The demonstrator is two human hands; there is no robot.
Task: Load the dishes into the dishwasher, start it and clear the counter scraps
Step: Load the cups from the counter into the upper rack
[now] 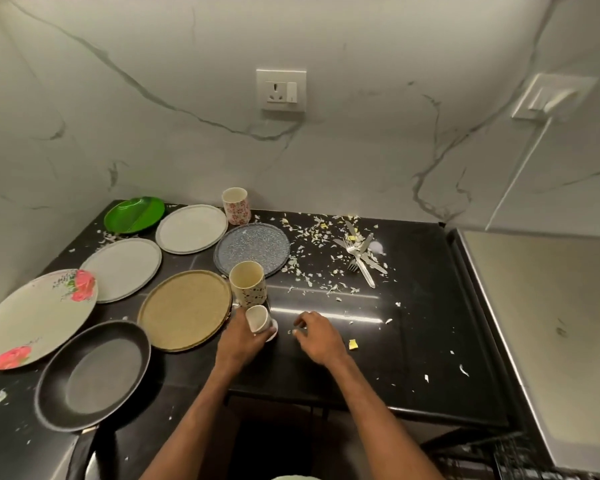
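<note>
— Six plates are lying on the glossy black stone counter (413,341), all toward the nine o'clock side. What is standing around it?

— A white marble wall with grey veins (153,140) is rising at twelve o'clock, carrying a white plug socket (280,90). A white switch plate (551,97) is sitting on the side wall at two o'clock. A pale beige flat surface (551,306) is adjoining the counter at three, and a dark wire rack (499,455) is showing at five.

— And the count?

— A green divided plate (134,214) and a pale grey round plate (191,229) are sitting at eleven, with a second grey round plate (122,268) at ten. A white rose-printed plate (35,317) is at nine, a tan round plate (184,310) beside the centre and a blue speckled plate (252,249) at twelve. One black frying pan (92,375) is resting at seven. Three cups: a red-flowered cup (236,206) at twelve, a cream speckled cup (248,284) in the middle, and a small white cup (257,318).

— Who is holding that one?

— The left hand (239,341) is gripping it, tilted, just beside the tan plate. The right hand (317,337) is curling its fingers down onto pale shredded scraps (312,237), which are spreading toward one o'clock; whether it is pinching any, I cannot tell. One heap of steel cutlery (361,254) is lying at one o'clock, a fork among the knives.
</note>
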